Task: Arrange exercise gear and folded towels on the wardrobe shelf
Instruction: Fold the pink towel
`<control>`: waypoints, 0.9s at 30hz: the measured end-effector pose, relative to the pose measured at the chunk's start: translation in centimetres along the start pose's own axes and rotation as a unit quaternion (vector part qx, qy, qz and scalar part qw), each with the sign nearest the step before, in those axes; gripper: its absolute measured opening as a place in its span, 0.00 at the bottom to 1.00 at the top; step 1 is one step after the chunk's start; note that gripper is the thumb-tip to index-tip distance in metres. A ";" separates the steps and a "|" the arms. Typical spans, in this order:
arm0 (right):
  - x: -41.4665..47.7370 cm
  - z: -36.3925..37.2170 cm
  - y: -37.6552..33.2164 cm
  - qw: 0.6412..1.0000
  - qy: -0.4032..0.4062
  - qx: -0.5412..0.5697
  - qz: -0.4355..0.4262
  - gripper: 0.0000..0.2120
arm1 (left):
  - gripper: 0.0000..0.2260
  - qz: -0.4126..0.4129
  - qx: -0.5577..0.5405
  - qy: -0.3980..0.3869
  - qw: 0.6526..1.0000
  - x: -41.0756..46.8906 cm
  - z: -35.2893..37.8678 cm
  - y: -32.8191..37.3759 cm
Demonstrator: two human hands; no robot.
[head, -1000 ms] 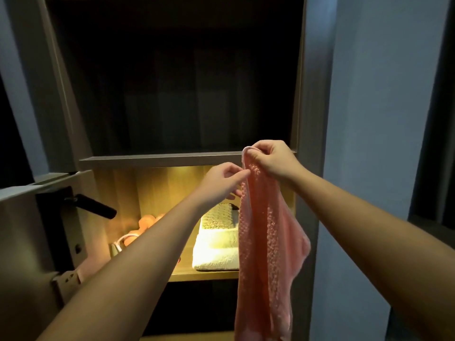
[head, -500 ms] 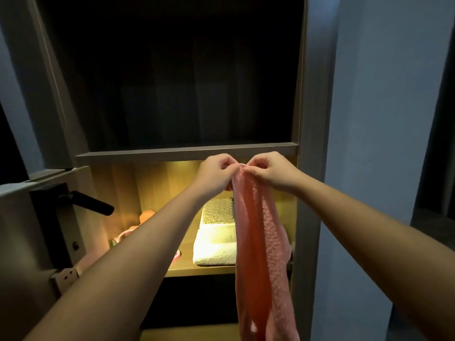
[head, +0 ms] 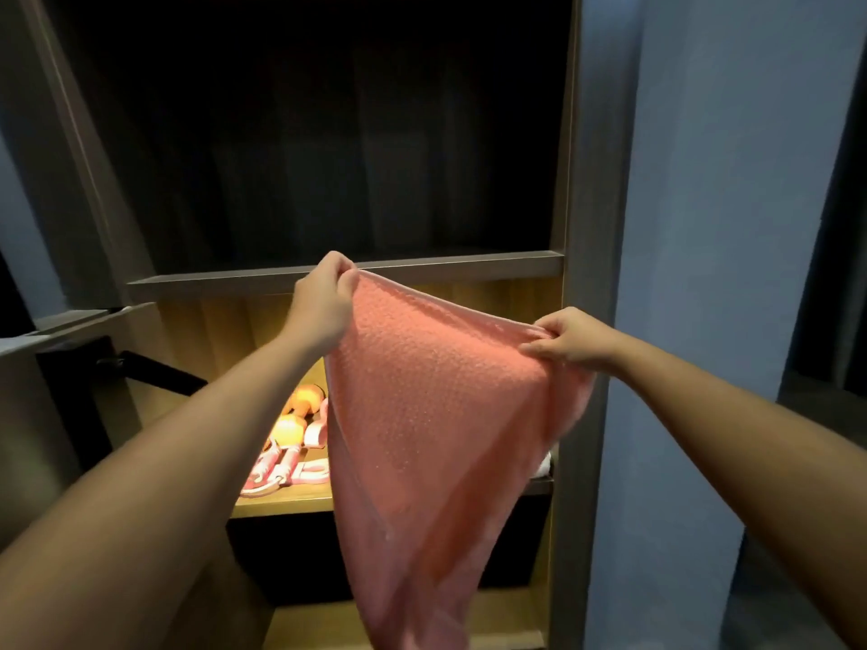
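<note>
A pink waffle-textured towel [head: 436, 424] hangs spread in front of the lit wardrobe shelf [head: 281, 501]. My left hand [head: 321, 302] pinches its upper left corner, and my right hand [head: 570, 340] pinches the top edge further right and lower. The cloth drapes down to a point near the bottom of the view. On the shelf behind, to the left, lie orange and pink exercise gear [head: 291, 438] with straps. The towel hides most of the folded white towels; only a sliver [head: 544, 464] shows at the right.
The wardrobe's upper compartment [head: 328, 133] is dark above a grey shelf board [head: 445, 267]. A door with a black lever handle [head: 155, 372] stands open at the left. A blue-grey wall [head: 703, 227] lies to the right. A lower shelf [head: 506, 616] shows beneath.
My hands have pulled apart, the right one moving right and down, and the towel has gone from a bunched hanging strip to a spread sheet that covers the white towels.
</note>
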State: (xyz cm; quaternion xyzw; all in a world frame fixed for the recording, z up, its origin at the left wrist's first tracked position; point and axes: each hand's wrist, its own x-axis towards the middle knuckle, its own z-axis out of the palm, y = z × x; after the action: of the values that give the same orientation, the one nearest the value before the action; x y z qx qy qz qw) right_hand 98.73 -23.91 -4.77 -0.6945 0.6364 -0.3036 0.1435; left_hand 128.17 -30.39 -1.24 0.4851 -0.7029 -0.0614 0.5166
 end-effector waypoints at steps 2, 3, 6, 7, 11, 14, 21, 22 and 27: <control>0.1 -0.1 0.8 1.000 0.004 -0.001 0.011 0.06 | 0.07 0.004 0.016 0.011 1.000 0.3 -0.7 -0.9; 0.2 -0.1 1.1 1.000 0.012 -0.002 0.013 0.05 | 0.07 0.006 0.023 0.015 1.000 0.4 -1.0 -1.2; 0.5 -0.4 1.5 0.997 0.067 -0.004 0.025 0.08 | 0.07 -0.011 0.033 0.032 0.999 0.9 -1.7 -2.1; 0.7 -0.6 1.6 0.996 0.084 0.011 0.031 0.08 | 0.07 -0.026 0.034 0.041 0.998 1.1 -2.0 -2.4; 1.1 -1.8 1.8 0.983 0.129 0.124 0.052 0.10 | 0.06 -0.058 0.057 -0.002 0.997 2.0 -3.0 -3.9; 1.5 -2.5 1.8 0.967 0.192 0.159 0.061 0.09 | 0.04 -0.049 0.030 -0.110 0.992 2.1 -3.6 -4.9; 2.4 -2.7 0.2 0.967 0.211 0.124 0.071 0.10 | 0.07 -0.124 0.009 -0.153 0.980 2.4 -3.8 -4.8; 2.5 -2.6 0.0 0.966 0.209 0.129 0.076 0.10 | 0.08 -0.134 0.014 -0.153 0.979 2.4 -3.7 -4.7; 2.3 -2.3 -0.1 0.967 0.198 0.135 0.086 0.11 | 0.08 -0.167 -0.035 -0.123 0.978 1.3 -3.7 -4.3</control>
State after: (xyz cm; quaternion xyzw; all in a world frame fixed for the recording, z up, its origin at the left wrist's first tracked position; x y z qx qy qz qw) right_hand 97.41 -25.64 -2.34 -0.5375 0.6626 -0.5044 0.1325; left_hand 133.76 -32.11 -1.20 0.5658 -0.6675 -0.2309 0.4255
